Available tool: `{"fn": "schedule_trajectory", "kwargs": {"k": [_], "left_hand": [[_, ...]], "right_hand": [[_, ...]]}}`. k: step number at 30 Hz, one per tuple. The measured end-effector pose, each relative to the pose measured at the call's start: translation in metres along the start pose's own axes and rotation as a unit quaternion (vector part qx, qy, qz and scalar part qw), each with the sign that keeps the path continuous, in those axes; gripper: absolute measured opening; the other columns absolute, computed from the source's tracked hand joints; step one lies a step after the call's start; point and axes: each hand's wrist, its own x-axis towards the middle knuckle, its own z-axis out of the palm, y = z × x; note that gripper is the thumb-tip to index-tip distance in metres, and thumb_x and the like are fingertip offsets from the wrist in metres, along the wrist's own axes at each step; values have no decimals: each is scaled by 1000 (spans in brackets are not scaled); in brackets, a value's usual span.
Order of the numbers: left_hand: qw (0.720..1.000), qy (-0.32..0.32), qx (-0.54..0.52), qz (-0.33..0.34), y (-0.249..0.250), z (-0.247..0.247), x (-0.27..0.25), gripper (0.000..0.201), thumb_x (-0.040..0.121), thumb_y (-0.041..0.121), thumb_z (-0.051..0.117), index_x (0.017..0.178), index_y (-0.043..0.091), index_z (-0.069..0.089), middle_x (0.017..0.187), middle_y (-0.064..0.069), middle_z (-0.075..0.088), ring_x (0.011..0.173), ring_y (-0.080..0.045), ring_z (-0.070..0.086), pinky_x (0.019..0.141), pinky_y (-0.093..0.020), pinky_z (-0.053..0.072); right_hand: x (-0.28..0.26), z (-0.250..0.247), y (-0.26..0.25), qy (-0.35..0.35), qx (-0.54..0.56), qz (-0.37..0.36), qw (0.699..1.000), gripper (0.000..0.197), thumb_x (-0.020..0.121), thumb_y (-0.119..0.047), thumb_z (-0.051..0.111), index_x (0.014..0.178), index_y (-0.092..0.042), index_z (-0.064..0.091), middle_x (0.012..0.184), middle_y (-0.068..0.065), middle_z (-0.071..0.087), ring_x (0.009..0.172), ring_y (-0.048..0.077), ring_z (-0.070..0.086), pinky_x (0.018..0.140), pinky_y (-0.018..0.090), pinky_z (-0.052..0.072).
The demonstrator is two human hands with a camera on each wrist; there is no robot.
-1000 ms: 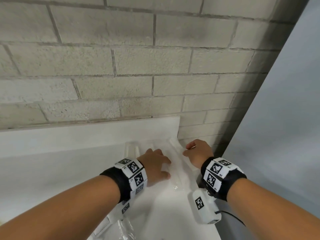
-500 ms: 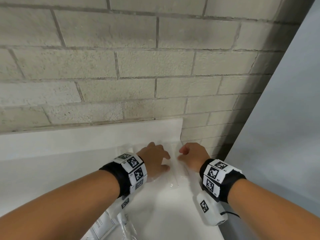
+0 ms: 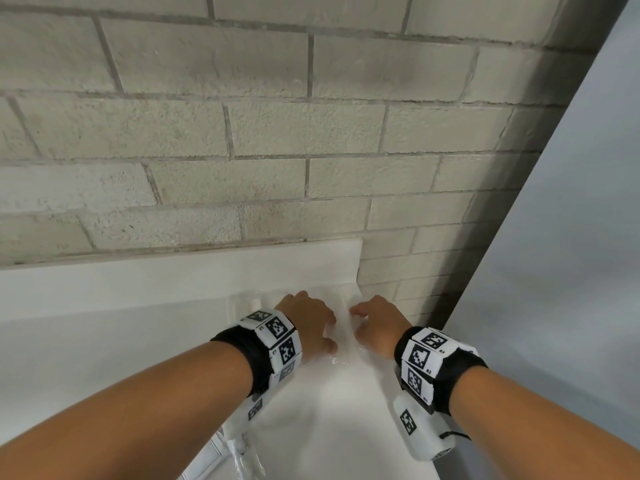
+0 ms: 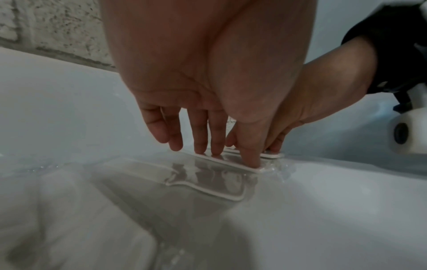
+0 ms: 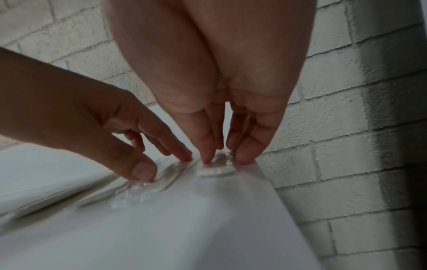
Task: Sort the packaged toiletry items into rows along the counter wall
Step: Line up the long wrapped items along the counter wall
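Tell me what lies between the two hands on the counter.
In the head view, a clear-wrapped packet lies between the left hand and right hand, fingertips of both touching the wrap.

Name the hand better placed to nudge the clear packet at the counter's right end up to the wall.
Right hand: its fingertips already touch that clear packet; the left hand presses the neighbouring flat packet.

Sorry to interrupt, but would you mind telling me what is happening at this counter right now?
A person is arranging clear-wrapped toiletry packets on a white counter by the brick wall. The left hand presses straight fingertips onto one flat packet, and the right hand touches a neighbouring packet near the counter's corner. Neither packet is lifted.
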Motion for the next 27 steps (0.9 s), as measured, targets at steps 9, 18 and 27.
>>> {"fn": "schedule_trajectory", "kwargs": {"k": [9, 18, 27], "left_hand": [[993, 62, -74, -66, -52, -36, -34, 35, 94, 36, 52, 128, 30, 56, 131, 4, 55, 122, -20, 51, 105, -35, 42], [992, -28, -82, -89, -70, -10, -58, 59, 69, 57, 63, 126, 43, 56, 132, 8, 51, 123, -19, 50, 104, -36, 42], [998, -45, -5, -42, -85, -12, -82, 52, 91, 55, 47, 141, 39, 44, 151, 13, 37, 134, -21, 28, 114, -37, 24]], "right_hand": [[-18, 0, -29, 45, 49, -86, 994, 22, 90, -19, 56, 111, -19, 63, 99, -5, 57, 93, 12, 54, 80, 19, 39], [-27, 28, -91, -53, -101, -38, 993, 34, 79, -31, 69, 104, -11, 58, 99, 4, 61, 85, 23, 60, 63, 27, 48], [-19, 34, -110, -36, -88, -18, 995, 25, 80, -17, 65, 63, -13, 47, 67, 1, 54, 70, 23, 62, 46, 20, 42]]}}
